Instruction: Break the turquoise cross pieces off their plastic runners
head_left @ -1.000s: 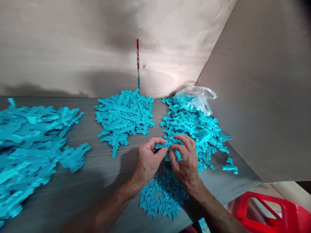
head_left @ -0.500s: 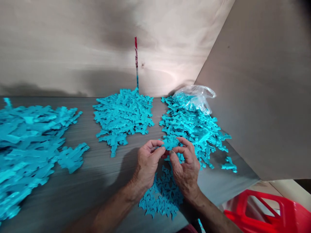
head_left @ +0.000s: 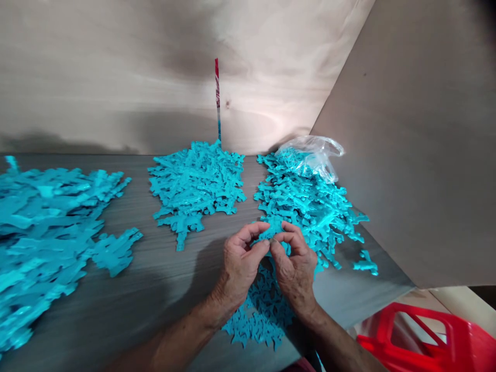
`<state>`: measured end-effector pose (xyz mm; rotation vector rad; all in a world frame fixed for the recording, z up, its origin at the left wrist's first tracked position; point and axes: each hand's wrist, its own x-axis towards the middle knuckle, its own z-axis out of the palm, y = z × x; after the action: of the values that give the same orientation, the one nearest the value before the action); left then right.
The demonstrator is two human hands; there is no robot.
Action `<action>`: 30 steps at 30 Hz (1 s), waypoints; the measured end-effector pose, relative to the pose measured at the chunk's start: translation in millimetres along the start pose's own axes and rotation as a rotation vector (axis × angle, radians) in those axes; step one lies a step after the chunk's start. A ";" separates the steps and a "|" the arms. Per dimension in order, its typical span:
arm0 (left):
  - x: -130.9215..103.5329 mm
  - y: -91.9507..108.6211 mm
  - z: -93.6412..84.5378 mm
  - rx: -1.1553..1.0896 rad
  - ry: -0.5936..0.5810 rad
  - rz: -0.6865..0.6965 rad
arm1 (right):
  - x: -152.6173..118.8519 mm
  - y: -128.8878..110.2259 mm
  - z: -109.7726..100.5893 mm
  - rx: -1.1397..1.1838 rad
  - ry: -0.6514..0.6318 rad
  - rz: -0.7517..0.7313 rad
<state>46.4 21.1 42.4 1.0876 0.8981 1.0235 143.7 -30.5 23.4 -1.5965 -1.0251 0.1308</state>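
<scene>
— From the head view, then: what's in those hands?
— A teal piece, just below and right of centre! Left hand and right hand are close together, fingertips pinched on it, thumbs almost meeting. Its outline blends into the heap behind, so I can't tell its full shape.
— How would it handle?
— Light, I'd say, thin and a bit bendy; that sheen hints at slick plastic. Narrow arms look the weak spots, so I'd grip near the broader middle.
— And the surface?
— Grey, wood-grained worktop. Teal heaps at left, centre and right of centre, the last with a clear bag on top. Small flat cut-outs lie at lower centre, below the hands.
— The room?
— Pale back board, upright striped strip before it, grey side panel at right, red plastic frame lower right.
</scene>
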 end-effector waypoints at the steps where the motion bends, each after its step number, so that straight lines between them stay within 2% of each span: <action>1: 0.5 -0.3 -0.3 0.036 0.007 0.021 | 0.6 0.2 -0.3 0.017 -0.011 0.018; 7: 4.9 -2.1 -4.2 0.223 0.021 0.173 | 0.9 0.6 -1.4 0.073 -0.073 0.103; 11: 4.4 -1.3 -6.4 0.333 0.060 0.246 | -2.4 4.0 -0.7 0.117 -0.063 0.090; 15: 2.1 3.3 -7.5 0.426 0.060 0.316 | -3.6 10.0 -0.4 0.144 0.023 0.018; 20: 0.9 6.7 -9.4 0.530 0.044 0.464 | 1.2 9.9 -3.0 0.122 -0.024 -0.023; 24: 0.3 6.9 -9.4 0.575 0.024 0.565 | 4.6 2.3 -3.5 0.096 0.010 -0.109; 28: -0.6 8.3 -7.7 0.567 0.027 0.585 | 5.3 -1.9 -2.2 0.034 0.085 -0.276; 30: -1.0 9.5 -7.1 0.564 0.036 0.558 | 5.0 -1.9 -2.1 -0.021 0.126 -0.303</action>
<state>37.5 23.4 50.0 1.8707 0.9623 1.2783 146.9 -28.9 27.8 -1.4310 -1.1584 -0.1845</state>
